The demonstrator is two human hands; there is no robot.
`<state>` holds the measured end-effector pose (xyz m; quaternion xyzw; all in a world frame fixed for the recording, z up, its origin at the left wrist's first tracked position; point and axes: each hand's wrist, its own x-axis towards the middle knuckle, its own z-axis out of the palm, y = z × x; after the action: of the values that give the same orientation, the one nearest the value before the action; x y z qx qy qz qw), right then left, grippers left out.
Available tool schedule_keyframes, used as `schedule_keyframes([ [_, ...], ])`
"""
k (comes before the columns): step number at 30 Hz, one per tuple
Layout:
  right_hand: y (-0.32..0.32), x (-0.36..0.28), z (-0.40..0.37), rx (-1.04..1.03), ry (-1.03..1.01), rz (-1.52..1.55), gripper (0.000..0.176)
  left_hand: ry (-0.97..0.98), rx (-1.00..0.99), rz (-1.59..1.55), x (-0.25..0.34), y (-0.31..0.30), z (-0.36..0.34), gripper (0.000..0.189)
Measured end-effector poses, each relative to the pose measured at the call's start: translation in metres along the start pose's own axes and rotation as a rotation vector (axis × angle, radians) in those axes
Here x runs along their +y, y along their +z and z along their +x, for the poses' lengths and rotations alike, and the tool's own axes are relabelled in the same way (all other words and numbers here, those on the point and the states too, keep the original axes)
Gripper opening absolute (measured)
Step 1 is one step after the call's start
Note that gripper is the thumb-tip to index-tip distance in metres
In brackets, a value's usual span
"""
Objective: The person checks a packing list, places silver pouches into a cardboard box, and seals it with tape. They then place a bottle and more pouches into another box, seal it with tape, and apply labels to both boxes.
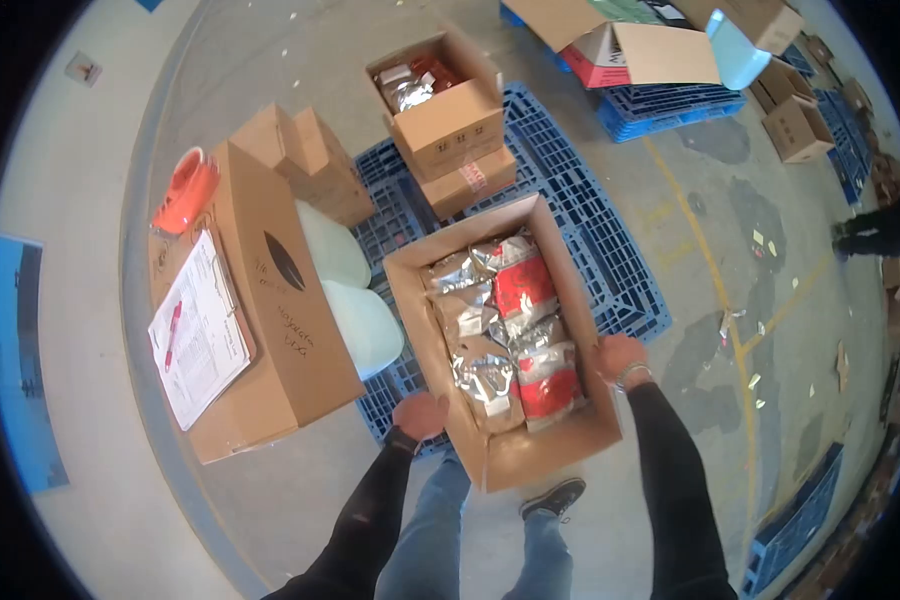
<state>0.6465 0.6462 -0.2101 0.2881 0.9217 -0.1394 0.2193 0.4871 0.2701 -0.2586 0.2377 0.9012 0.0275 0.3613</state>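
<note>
The open carton (560, 452) lies between my left hand (422, 415) and right hand (620, 358), over the blue pallet (620, 300), long axis running away leftward; fingers touch both long sides, grip unclear.

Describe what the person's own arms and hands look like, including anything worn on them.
Both arms are in long, dark, close-fitting sleeves that reach toward the wrists. The left hand and right hand are bare, with no gloves. A light-coloured band or bracelet circles the right wrist.
</note>
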Motion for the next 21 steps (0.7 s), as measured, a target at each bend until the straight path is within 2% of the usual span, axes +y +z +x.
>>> schedule_keyframes([
  [1, 0.0, -0.019, 0.013, 0.0, 0.053, 0.042, 0.032, 0.026, 0.028, -0.021, -0.018, 0.021, 0.012, 0.057],
  [2, 0.0, -0.035, 0.023, -0.005, 0.122, 0.087, 0.031, 0.041, 0.021, -0.01, -0.023, 0.016, 0.016, 0.057],
  [4, 0.018, -0.039, 0.022, 0.149, 0.155, 0.068, 0.031, 0.094, -0.018, -0.006, -0.014, 0.005, 0.024, 0.055],
  [5, 0.024, -0.038, 0.006, 0.216, 0.174, 0.048, 0.033, 0.28, -0.036, 0.075, -0.004, -0.022, 0.013, 0.051],
  [6, 0.016, -0.046, -0.024, 0.31, 0.186, 0.15, 0.039, 0.032, 0.014, -0.114, 0.011, -0.041, 0.0, 0.049],
  [7, 0.024, -0.047, -0.048, 0.441, 0.108, 0.108, 0.041, -0.225, 0.086, -0.297, 0.024, -0.059, 0.001, 0.052],
  [8, 0.037, -0.047, -0.083, 0.559, 0.024, 0.071, 0.043, -0.187, 0.332, -0.312, 0.031, -0.069, 0.007, 0.056],
  [9, 0.047, -0.048, -0.117, 0.47, -0.053, 0.124, 0.052, -0.156, 0.573, -0.312, 0.036, -0.081, 0.016, 0.061],
  [10, 0.082, -0.041, -0.151, 0.467, -0.136, 0.226, 0.056, -0.089, 0.66, -0.335, 0.045, -0.103, 0.028, 0.062],
  [12, 0.091, -0.053, -0.185, 0.08, -0.292, 0.074, 0.061, 0.059, 0.846, -0.324, 0.061, -0.139, 0.074, 0.066],
  [13, 0.107, -0.056, -0.18, 0.024, -0.286, 0.028, 0.065, 0.142, 0.941, -0.294, 0.069, -0.15, 0.102, 0.07],
  [14, 0.125, -0.058, -0.167, -0.033, -0.281, -0.017, 0.069, 0.211, 0.947, -0.273, 0.072, -0.161, 0.13, 0.072],
  [15, 0.135, -0.06, -0.144, 0.036, -0.318, -0.007, 0.071, 0.282, 0.958, -0.25, 0.072, -0.167, 0.152, 0.075],
  [16, 0.14, -0.064, -0.115, 0.104, -0.354, 0.009, 0.073, 0.262, 0.918, -0.118, 0.074, -0.162, 0.163, 0.074],
  [18, 0.121, -0.078, -0.045, 0.05, -0.395, 0.101, 0.077, 0.203, 0.855, 0.139, 0.079, -0.147, 0.177, 0.073],
  [21, 0.157, -0.076, 0.02, -0.03, -0.441, 0.168, 0.082, 0.144, 0.881, 0.0, 0.092, -0.105, 0.16, 0.072],
])
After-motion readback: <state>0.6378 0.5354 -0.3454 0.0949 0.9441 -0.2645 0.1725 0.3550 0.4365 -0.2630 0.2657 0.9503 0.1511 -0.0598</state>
